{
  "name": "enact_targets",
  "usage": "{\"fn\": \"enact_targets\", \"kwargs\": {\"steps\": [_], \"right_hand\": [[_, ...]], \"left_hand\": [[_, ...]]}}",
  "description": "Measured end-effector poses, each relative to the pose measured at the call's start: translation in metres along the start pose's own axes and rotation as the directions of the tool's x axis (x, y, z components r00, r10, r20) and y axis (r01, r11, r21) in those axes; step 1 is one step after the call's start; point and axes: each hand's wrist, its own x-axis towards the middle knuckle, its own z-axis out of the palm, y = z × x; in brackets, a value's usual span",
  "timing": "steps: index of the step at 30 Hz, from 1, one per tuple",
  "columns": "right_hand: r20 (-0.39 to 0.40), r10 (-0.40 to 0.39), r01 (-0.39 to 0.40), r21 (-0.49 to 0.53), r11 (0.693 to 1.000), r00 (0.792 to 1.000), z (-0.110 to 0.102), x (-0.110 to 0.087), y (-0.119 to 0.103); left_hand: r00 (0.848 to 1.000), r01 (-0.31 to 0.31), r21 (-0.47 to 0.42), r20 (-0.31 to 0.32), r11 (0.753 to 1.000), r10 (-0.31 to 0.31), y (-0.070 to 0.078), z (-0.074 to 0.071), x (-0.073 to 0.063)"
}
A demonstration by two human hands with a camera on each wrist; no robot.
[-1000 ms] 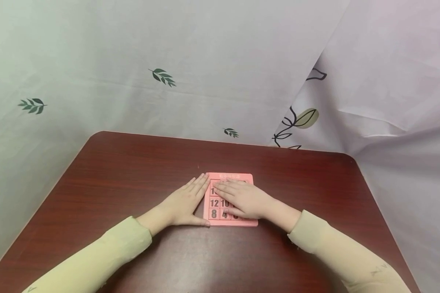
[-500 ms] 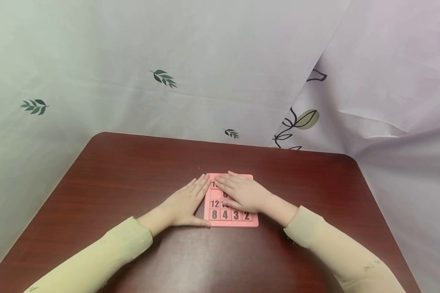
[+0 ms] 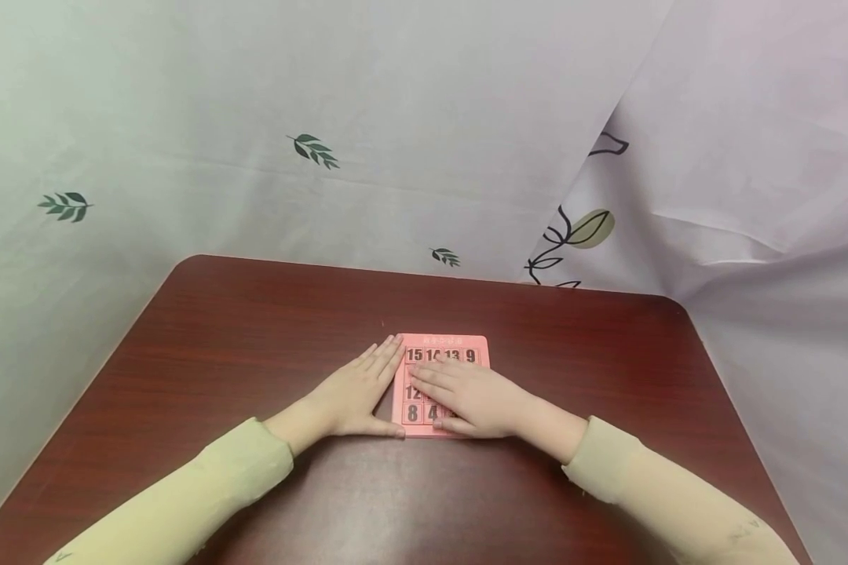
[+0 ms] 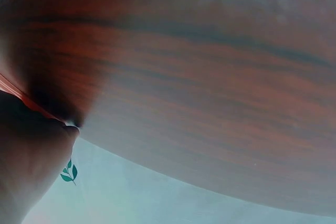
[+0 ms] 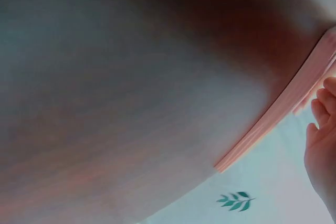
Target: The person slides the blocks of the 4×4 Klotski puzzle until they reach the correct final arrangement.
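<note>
A pink sliding number puzzle [image 3: 413, 355] lies flat on the table, its top row showing 15, 14, 13 and 9. Along its left side my left hand [image 3: 353, 396] holds it steady: straight fingers at the upper left corner, thumb stretched to the lower left one. Over the middle and lower right of the board lies my right hand [image 3: 484, 399], fingers extended across the tiles and hiding several of them. The right wrist view gives the board's pink edge [image 5: 283, 103] beside the right fingers [image 5: 328, 100]. A sliver of the puzzle [image 4: 23, 97] appears in the left wrist view.
The dark reddish-brown wooden table [image 3: 268, 314] has rounded far corners. Behind it and at both sides hangs a pale curtain [image 3: 410, 118] with leaf prints. Light sleeves [image 3: 247, 463] cover both forearms.
My right hand slid up over the top of the board, then back down towards the near edge. The top-row numbers are uncovered now, while 3 and 2 are hidden. The left hand stayed put.
</note>
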Motion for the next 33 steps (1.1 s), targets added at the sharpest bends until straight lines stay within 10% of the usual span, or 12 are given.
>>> {"fn": "enact_targets", "kwargs": {"steps": [33], "right_hand": [[0.012, -0.028, 0.029, -0.062, 0.998, 1.0, 0.003, 0.002, 0.004]], "left_hand": [[1.0, -0.005, -0.027, -0.012, 1.0, 0.004, -0.001, -0.001, 0.0]]}}
